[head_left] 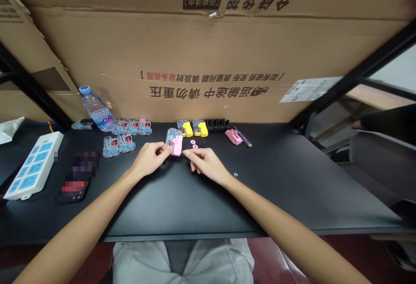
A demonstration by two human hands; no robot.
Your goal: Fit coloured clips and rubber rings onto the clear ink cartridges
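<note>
Left hand: the left hand [150, 158] is closed in a pinch on the pink-and-clear part [174, 142], held just above the black table [292, 180] near the middle of its far edge.
Right hand: the right hand [204, 162] is loosely curled and grasps nothing that can be seen; its index fingertip is pointed at the lower edge of the held part, touching or almost touching it, which cannot be told.
Held part: a small clear plastic shell with a pink block on its front face; finer detail is too small to be made out.
Risk, loose pieces: two small pink rings [194, 144] lie just beyond the right fingertips; they could be knocked or rolled off by a careless sweep of the hand.
Risk, grip: the part is held by fingertips only, so it could be twisted or dropped if pressed from the right.
Far edge, middle: two clear parts with yellow blocks [193, 129], a black comb-like piece [218, 124] and a loose pink piece [233, 136].
Far edge, left: a cluster of clear units [125, 136] and a tilted water bottle [96, 108].
Left edge: a white power strip [34, 163].
Behind: a cardboard box [208, 50] is leaned over the table.
</note>
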